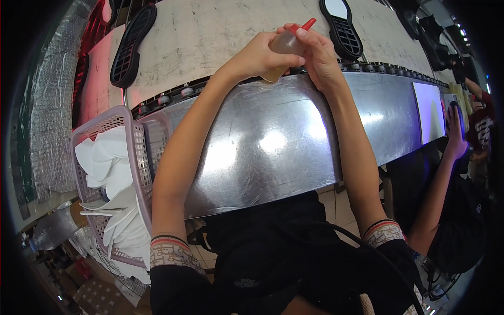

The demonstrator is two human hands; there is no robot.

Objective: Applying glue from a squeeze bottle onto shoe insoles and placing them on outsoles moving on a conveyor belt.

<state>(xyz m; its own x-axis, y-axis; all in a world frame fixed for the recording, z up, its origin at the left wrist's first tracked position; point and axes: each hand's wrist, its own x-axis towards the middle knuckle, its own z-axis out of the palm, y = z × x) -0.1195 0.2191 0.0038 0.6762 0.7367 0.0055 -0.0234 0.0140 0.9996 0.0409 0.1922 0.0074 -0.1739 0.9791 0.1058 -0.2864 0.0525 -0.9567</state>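
Note:
Both my hands are closed on a translucent squeeze bottle [286,44] with a red pointed cap, held above the near edge of a conveyor. My left hand [256,56] wraps the bottle's body, and yellowish liquid shows in its lower part. My right hand [321,59] grips it from the other side, with fingers at the red cap [308,24]. The bottle is tilted, its tip pointing up and to the right. Right beyond my right hand lies a black shoe sole [344,32] with a white piece in one end. Another black sole [132,47] lies at the left.
A steel work surface [262,152] lies under my forearms, along the conveyor's chain edge [187,91]. At the left, a pinkish basket [137,152] holds several white foam pieces [113,157]. A co-worker's hand [455,128] is at the right, near a white sheet [429,113].

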